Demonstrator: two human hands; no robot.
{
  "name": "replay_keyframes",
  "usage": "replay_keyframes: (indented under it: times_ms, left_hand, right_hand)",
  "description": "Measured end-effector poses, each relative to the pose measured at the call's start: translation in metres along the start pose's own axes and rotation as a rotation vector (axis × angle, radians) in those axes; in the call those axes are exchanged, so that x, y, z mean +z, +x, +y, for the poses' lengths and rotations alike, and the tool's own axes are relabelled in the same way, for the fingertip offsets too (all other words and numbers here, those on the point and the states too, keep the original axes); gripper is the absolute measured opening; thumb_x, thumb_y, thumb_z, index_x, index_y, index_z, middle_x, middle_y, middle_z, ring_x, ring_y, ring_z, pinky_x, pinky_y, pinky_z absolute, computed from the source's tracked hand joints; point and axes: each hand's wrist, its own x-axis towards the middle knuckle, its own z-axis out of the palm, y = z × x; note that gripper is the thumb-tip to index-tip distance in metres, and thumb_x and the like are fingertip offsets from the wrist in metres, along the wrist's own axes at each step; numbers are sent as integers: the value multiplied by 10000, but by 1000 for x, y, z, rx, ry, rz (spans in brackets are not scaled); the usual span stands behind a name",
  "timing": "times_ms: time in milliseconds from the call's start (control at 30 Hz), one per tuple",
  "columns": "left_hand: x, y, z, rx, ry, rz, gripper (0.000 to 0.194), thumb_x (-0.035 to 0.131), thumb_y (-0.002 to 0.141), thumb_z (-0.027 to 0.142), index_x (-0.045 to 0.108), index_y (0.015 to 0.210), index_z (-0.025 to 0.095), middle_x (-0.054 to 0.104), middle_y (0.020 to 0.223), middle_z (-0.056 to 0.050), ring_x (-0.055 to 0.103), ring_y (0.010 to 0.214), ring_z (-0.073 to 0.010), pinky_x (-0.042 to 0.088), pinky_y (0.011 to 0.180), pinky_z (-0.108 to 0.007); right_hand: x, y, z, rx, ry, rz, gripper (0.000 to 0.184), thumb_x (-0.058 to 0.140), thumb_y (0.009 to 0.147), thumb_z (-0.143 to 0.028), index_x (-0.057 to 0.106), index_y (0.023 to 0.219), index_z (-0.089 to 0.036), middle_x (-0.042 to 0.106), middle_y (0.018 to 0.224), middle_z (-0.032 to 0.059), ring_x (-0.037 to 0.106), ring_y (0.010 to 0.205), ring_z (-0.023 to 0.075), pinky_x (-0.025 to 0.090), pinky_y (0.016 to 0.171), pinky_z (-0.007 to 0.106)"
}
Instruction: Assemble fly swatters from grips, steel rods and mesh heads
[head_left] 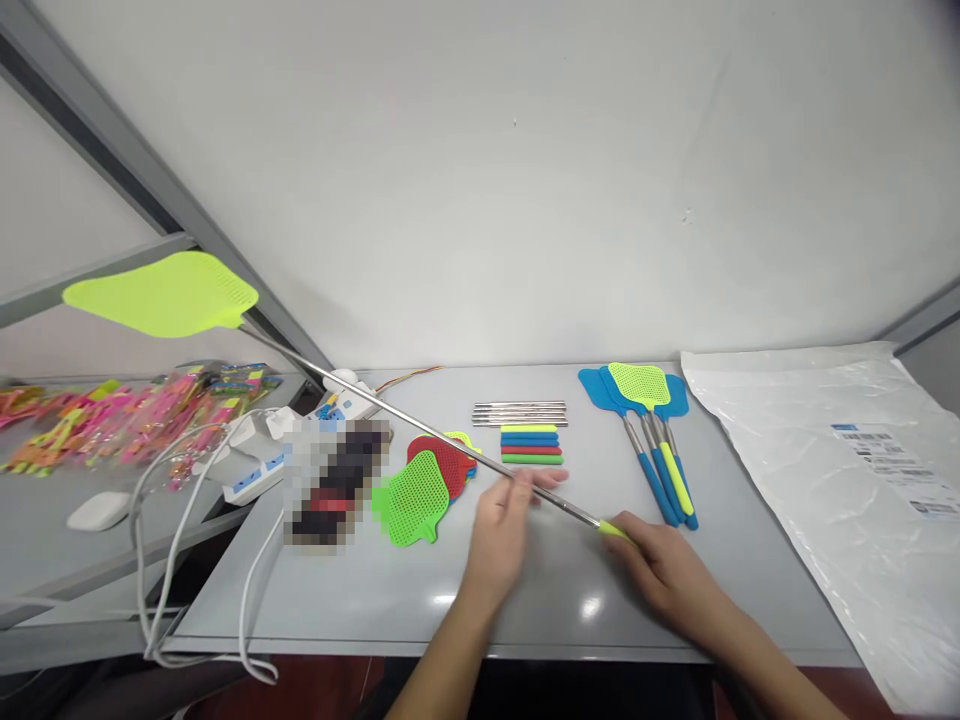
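Note:
A long yellow-green fly swatter (pixel 169 295) with its metal rod drawn out reaches from my hands up to the far left. My right hand (pixel 660 565) is wrapped round its yellow-green grip. Further up the rod, my left hand (pixel 501 525) pinches the metal, some fingers stretched out. Under the rod lie loose swatter heads, a green one (pixel 420 500) over a red one (pixel 442 465). Beyond my left hand are a row of metal rods (pixel 519 413) and a row of coloured grips (pixel 531 440). Several whole swatters (pixel 652 430), blue and yellow-green, lie to the right.
A big white plastic bag (pixel 817 480) covers the table's right side. At the left are power strips (pixel 251 470) with white cables (pixel 169 560), beside a blurred dark object (pixel 337 490). Pink and yellow packaged items (pixel 135 420) lie on the neighbouring table.

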Motion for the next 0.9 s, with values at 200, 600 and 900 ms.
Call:
replay_keyframes:
  times_ms: [200,600,900]
  left_hand:
    - [20,-2,6,-34,85,-166,336,478,934,420,716,1032,205,697,1133,-81,609,1071,-242,433,912,-348]
    - [-17,18,12,134,217,139,403,458,931,467,685,780,171,669,785,-48,563,703,-170,408,674,-264]
    - [5,2,9,80,283,-137,452,419,941,472,450,583,198,403,580,23,370,562,-133,296,547,-261]
  right_hand:
    - [-1,-4,3,7,33,52,347,298,987,-444,399,729,-235,500,610,-24,515,563,159,326,556,276]
    - [1,-3,9,-4,-38,58,346,309,983,-425,427,724,-229,503,611,-17,528,576,164,318,553,276]
    - [3,-1,-3,-23,116,49,336,304,991,-410,414,730,-228,478,635,-28,493,596,147,335,577,262]
